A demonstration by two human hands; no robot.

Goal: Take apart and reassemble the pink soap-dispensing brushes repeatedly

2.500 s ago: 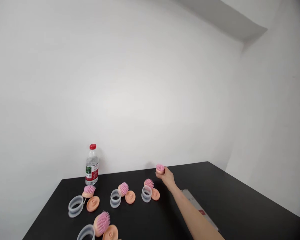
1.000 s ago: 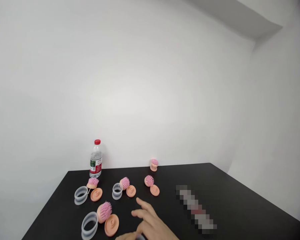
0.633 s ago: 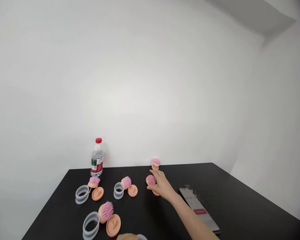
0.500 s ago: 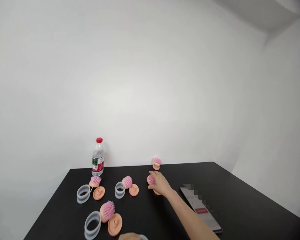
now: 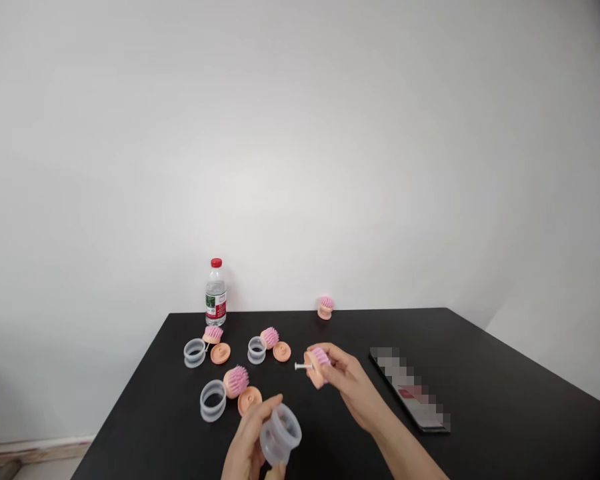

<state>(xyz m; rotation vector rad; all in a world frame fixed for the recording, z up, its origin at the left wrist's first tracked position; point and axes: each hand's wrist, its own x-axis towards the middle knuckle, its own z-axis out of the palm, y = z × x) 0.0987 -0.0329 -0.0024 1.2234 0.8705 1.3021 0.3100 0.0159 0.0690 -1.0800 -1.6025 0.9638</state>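
My left hand [image 5: 253,440] is closed round a translucent, waisted ring [image 5: 280,433] above the near part of the black table. To its right, my right hand [image 5: 345,377] grips a pink-bristled brush head [image 5: 317,367] whose white stem points left toward the ring. Left of my hands lie three groups of loose parts. The nearest has a clear ring [image 5: 213,401], a pink brush head [image 5: 237,381] and a peach disc [image 5: 249,400]. Behind it are another ring [image 5: 195,353] and disc [image 5: 221,353]; a third ring [image 5: 257,350] and disc [image 5: 281,351] lie right of these.
A water bottle with a red cap [image 5: 216,293] stands at the back left of the black table [image 5: 480,373]. One assembled pink brush [image 5: 325,307] sits at the back edge by the wall. On the right lies a phone [image 5: 410,393], partly pixelated.
My right hand has lifted the brush head off the table and brought it nearer, turned with its stem leftward. My left hand has risen into view with the ring. The camera view has shifted.
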